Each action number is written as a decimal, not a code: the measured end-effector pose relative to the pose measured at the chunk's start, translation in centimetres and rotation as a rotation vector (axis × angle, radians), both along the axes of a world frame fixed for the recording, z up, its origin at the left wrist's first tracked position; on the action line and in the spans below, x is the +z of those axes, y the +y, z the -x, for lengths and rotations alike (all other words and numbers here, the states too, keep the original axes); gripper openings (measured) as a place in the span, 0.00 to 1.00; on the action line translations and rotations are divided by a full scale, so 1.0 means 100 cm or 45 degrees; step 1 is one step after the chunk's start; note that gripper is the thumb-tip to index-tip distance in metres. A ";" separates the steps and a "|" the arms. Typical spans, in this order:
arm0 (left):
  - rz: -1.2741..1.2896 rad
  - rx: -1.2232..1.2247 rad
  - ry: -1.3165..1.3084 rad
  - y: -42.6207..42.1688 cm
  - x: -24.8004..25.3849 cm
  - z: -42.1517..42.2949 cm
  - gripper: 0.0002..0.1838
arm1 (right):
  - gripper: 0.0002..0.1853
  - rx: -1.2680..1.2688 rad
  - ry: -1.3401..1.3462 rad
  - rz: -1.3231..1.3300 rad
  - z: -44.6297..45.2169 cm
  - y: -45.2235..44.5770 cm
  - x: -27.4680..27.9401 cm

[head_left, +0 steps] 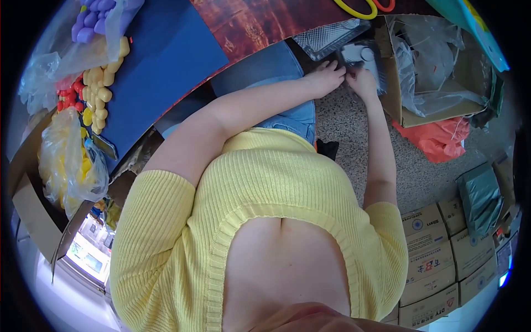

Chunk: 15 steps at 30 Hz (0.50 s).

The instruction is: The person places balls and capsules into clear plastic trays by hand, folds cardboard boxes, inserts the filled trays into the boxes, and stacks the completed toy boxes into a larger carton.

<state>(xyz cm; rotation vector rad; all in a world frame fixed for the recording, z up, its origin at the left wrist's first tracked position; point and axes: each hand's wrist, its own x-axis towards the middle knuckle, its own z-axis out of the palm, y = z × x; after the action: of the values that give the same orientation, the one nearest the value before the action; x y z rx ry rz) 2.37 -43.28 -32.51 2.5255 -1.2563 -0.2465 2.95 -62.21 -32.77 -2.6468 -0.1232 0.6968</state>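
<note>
A clear plastic pack (360,53) with a white item inside lies low to the right of my knees, beside an open carton. My left hand (327,79) reaches across to its near edge, fingers curled against the plastic. Right beside it, my right hand (362,84) pinches the same edge with thumb and fingers close together. The fingertips nearly meet, and the exact grip is partly hidden. Behind the pack sits another clear plastic package (330,39) with a ribbed, silvery look.
The open cardboard box (394,77) holding clear bags stands at right, a red plastic bag (437,138) below it. Stacked cartons (428,260) fill the lower right. On the blue table (166,55) lie bags of coloured pieces, a phone (104,146) and yellow-handled scissors (357,10).
</note>
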 end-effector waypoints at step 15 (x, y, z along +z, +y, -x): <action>-0.165 -0.092 0.394 0.003 0.011 0.005 0.23 | 0.11 -0.289 -0.389 0.319 0.029 -0.038 0.128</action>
<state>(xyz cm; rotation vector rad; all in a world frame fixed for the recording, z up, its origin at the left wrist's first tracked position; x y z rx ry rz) 1.90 -43.00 -31.41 2.4260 -1.2412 -0.7268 0.10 -66.04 -19.97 -2.9289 0.1900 0.2440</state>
